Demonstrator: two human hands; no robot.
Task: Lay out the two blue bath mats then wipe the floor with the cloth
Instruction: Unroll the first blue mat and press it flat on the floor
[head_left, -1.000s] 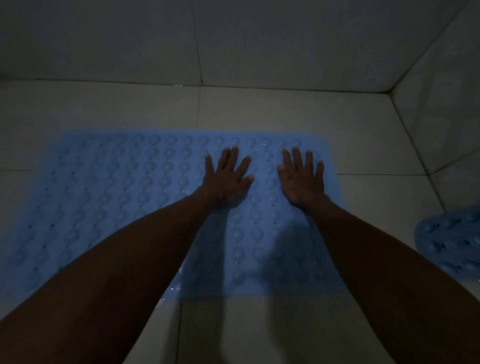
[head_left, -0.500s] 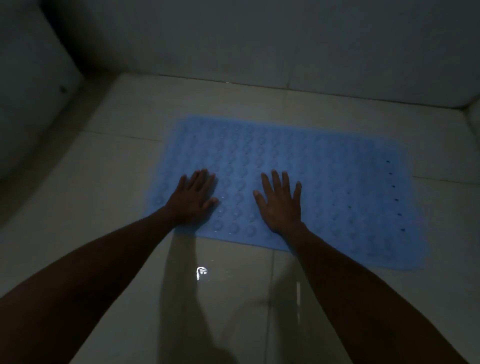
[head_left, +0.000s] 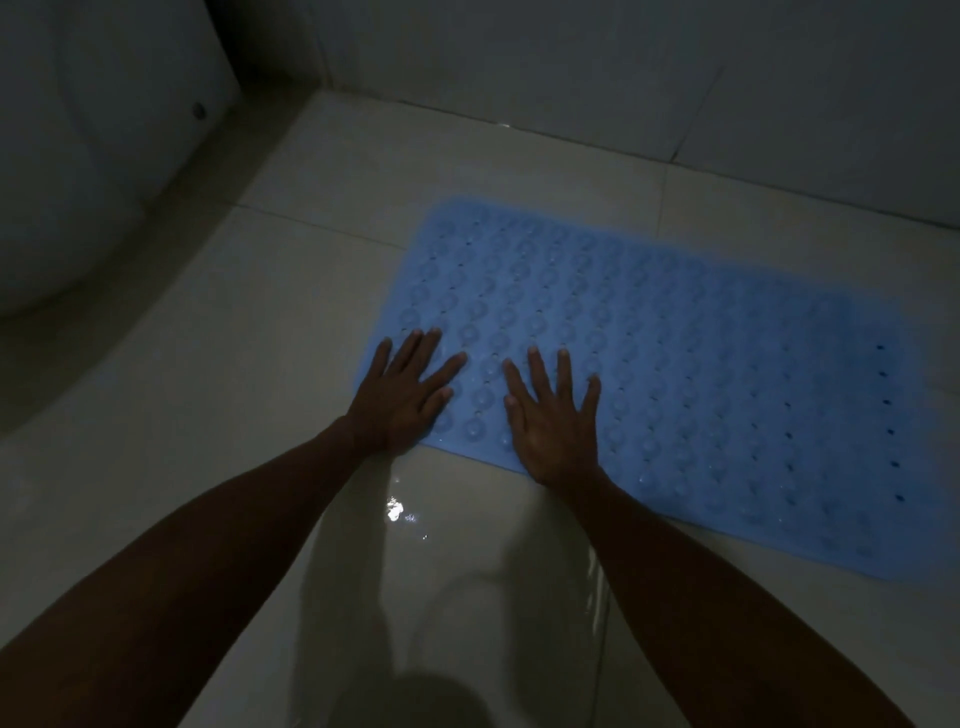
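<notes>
One blue bath mat (head_left: 701, 364) with rows of round bumps and small holes lies flat on the pale tiled floor, running from the centre to the right edge of view. My left hand (head_left: 402, 395) lies palm down with fingers spread on the mat's near left corner. Beside it, my right hand (head_left: 553, 415) presses flat on the mat's near edge, fingers apart. Neither hand holds anything. The second mat and the cloth are out of view.
The room is dim. A white rounded fixture (head_left: 93, 156) stands at the far left. Tiled walls (head_left: 571, 67) close the back. The glossy floor (head_left: 291, 322) shows wet reflections (head_left: 397, 512) just in front of the mat.
Both hands have slid from the mat's right part to its near left corner, still flat on it. My view swung left, so the second mat at the right edge dropped out of sight.
</notes>
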